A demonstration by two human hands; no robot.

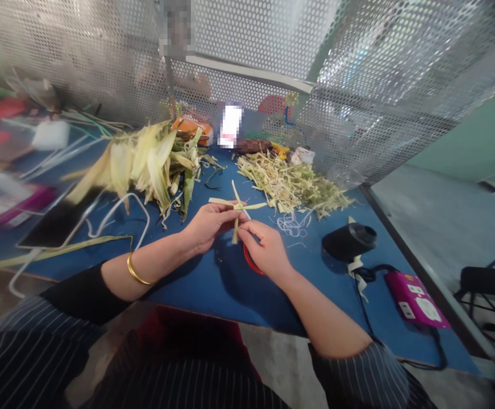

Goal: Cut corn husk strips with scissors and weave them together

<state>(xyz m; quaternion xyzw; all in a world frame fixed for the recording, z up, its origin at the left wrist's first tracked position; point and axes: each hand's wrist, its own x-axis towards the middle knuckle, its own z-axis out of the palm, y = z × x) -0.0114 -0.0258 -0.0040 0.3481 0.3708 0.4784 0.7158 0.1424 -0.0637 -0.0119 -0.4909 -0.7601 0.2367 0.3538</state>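
Four short pale corn husk strips cross at a small knot, sticking out like a cross. My left hand pinches this piece between thumb and fingers, above the table. Close beside it, my right hand is closed, fingertips near the lower strip. A curved red loop, which looks like a scissors handle, shows under the right palm, and a thin pale tip juts out past the fingers. The rest of that tool is hidden by the hand. A tangle of white thread lies to the right.
Whole dried husks are heaped back left, shredded husk pieces back right. A black cylindrical device and a magenta power strip sit right. A dark tablet with a white cable lies left. Perforated panels stand behind.
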